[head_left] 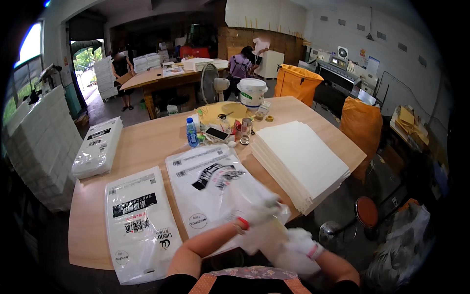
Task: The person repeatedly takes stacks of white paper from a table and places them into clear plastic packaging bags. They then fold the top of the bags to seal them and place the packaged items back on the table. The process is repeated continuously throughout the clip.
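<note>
My left hand [262, 209], in a white glove with a red band at the wrist, is over the near right corner of a printed clear plastic bag [196, 196]. To its right and nearer to me, my right hand [302, 243] also wears a white glove. Between the hands hangs a pale whitish sheet or bag [274, 242], too blurred to make out. Motion smears both sets of fingers, so their grip is unclear. A tall stack of white paper sheets [303, 159] lies just beyond my right hand. Left of the middle bag is another printed plastic bag [142, 223], lying flat.
The wooden table [147, 132] bears a bundle of packed bags [98, 147], a water bottle [191, 132], a phone [217, 134], a glass [245, 131], scissors [225, 115] and a white bucket [252, 93]. Orange sacks [361, 127] and a red-topped stool [366, 211] stand right. Several people work behind.
</note>
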Available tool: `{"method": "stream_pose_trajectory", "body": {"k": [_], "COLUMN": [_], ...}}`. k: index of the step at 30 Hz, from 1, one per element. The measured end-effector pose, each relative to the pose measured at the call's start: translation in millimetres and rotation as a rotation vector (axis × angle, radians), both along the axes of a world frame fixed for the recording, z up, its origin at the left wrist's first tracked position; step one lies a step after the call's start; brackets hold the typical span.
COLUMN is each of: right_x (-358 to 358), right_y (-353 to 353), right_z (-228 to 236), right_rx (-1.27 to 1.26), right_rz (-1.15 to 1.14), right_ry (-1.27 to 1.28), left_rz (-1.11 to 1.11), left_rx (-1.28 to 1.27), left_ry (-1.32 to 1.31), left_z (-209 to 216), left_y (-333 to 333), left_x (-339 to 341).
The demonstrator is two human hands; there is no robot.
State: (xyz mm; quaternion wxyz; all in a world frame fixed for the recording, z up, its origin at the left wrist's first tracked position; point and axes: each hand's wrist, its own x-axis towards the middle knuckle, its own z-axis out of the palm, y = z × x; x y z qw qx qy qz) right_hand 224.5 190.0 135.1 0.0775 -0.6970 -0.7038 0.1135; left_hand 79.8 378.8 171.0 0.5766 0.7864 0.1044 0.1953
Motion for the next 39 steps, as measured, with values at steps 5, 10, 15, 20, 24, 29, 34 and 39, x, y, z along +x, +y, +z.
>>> {"method": "stream_pose_trajectory", "body": {"k": [5,10,15,20,24,29,34,39], "right_x": [11,13,71,58,12,7,39,66], "right_y": [55,48,72,25,-24,-58,-65,-56], "right_z": [-22,-57,-91,-111,-64,-69,-112,-133], "right_rx": [0.353,0.727,0.051,0.263,-0.107,-0.04,0.043,-0.377], "right_rz": [0.058,0.099,-0.394,-0.065,-0.174,-0.419,-0.158,-0.8], "right_ry": [0.131,-0.441,0.071,0.351,0.826,1.351,0.702,1.238], "left_rz": [0.136,0.288,0.502,1.053,0.812,0.836,0.951,1.0], "left_rx": [-0.13,0.144,0.643,0.02,-0.039,-0.417,-0.744,0.051], "left_ry": [0.117,0.397,0.352,0.545,0.438,0.152,0.045,0.12], "left_z": [-43,-119,-159,-177,-205,-337,-344,-143], "left_y": [-45,-73,-82,-97,-171,-203,-182,-142], "left_x": [12,-22,-88,-191,-240,-251,-250,-204]}}
